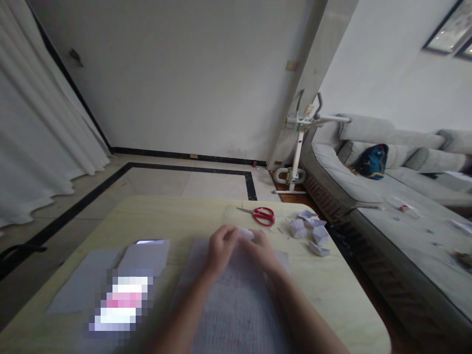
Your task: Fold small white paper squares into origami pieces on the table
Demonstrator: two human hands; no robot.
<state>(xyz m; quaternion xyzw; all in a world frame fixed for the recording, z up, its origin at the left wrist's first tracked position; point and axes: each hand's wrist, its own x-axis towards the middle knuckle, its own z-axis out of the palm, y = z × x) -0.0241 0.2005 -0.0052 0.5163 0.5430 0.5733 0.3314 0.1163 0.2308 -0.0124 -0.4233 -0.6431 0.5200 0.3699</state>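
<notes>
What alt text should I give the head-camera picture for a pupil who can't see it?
A person's left hand and right hand hold a small piece of paper over a marked sheet on a pale table. Red-handled scissors lie beyond, folded paper pieces to the right, plain sheets to the left.

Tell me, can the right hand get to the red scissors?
Probably yes: the red scissors lie just beyond the right hand, with only small paper scraps nearby, though that hand seems busy holding the small white paper.
</notes>
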